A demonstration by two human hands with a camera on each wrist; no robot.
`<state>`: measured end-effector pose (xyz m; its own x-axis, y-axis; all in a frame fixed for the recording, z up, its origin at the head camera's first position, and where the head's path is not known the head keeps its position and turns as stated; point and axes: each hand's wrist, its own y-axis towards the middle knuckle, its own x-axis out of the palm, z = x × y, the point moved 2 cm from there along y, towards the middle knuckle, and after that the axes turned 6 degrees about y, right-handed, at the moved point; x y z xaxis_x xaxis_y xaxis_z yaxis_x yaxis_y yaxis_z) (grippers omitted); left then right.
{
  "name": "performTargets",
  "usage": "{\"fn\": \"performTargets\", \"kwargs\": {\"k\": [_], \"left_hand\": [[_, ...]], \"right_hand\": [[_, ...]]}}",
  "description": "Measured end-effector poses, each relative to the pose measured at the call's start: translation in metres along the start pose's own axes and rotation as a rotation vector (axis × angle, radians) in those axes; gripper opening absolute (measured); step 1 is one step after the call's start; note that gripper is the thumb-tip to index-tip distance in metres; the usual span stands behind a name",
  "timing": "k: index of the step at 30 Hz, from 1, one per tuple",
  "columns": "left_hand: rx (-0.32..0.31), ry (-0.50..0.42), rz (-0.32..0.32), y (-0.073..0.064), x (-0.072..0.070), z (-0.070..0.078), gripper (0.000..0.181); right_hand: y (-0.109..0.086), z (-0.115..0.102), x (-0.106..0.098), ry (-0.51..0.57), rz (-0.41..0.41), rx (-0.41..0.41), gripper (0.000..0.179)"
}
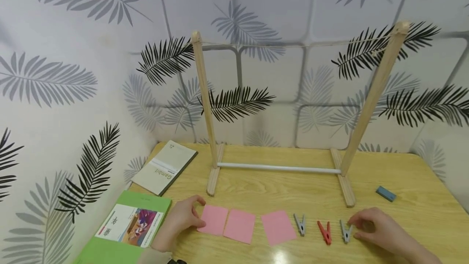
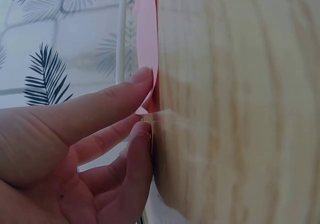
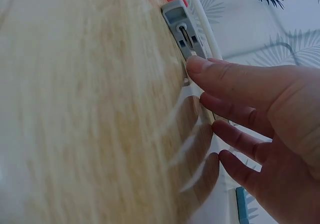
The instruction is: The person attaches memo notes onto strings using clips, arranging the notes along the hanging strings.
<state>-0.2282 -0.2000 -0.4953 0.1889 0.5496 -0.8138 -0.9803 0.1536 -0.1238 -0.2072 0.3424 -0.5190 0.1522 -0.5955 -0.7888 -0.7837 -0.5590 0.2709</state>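
Three pink paper squares lie in a row: a left one, a middle one and a right one. My left hand touches the left square's near edge with the thumb; in the left wrist view that pink square has its corner slightly raised under the thumb. Right of the papers lie a grey clothespin, a red clothespin and another grey clothespin. At this last one is my right hand, fingers loosely bent and spread, its thumb tip at the grey clothespin's end.
Behind the papers stands a wooden frame with a string across its top and a white bar below. A green book and a grey notebook lie at left, a blue block at right.
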Motion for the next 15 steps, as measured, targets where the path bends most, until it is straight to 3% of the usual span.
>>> {"fn": "performTargets", "kwargs": {"k": [15], "left_hand": [[-0.008,-0.006,0.024,-0.001,0.0,0.0013,0.029]], "right_hand": [[-0.0051,-0.0017,-0.002,0.005,0.043,-0.018,0.028]]}}
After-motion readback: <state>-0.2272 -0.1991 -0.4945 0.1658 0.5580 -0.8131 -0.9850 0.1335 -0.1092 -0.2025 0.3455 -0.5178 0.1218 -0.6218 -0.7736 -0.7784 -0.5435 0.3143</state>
